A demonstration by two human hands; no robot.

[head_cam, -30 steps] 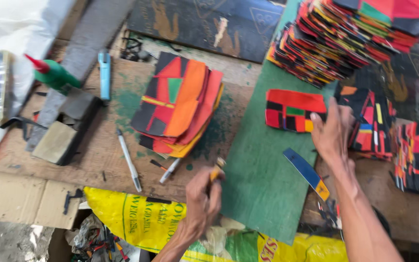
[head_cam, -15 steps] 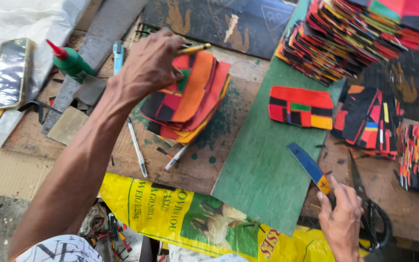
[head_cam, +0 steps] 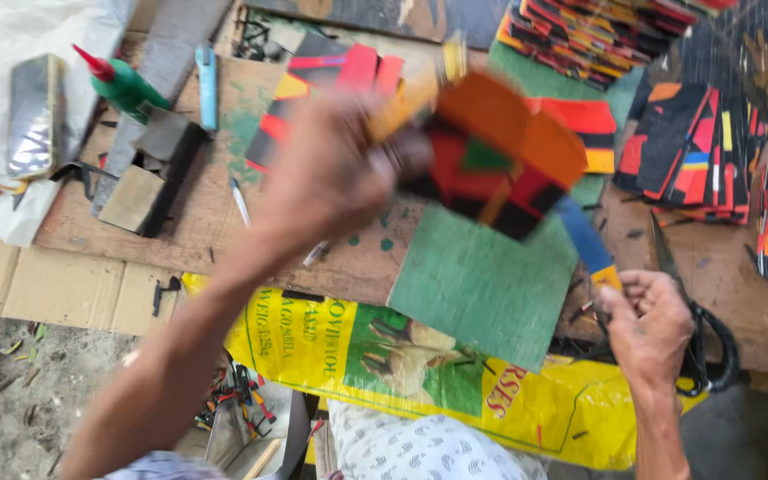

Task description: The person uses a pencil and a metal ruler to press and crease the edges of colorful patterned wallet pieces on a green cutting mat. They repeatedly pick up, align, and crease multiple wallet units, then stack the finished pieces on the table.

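Observation:
My left hand is lifted above the wooden table, gripping a multicoloured patchwork piece of orange, red, black and green, together with a yellow pencil; both are blurred by motion. The piece hangs over the green cutting mat. My right hand rests near the table's front edge, fingers curled around the yellow end of a blue craft knife lying on the mat's right side. A pile of similar coloured pieces sits behind my left hand.
Stacks of coloured pieces fill the far right, more lie beside them. Black scissors lie by my right hand. A green glue bottle, a blue tool, metal blocks and a pen sit left.
My left hand has lifted one patchwork piece off the pile and carried it right and toward me, over the green mat. My right hand stayed near the knife's handle.

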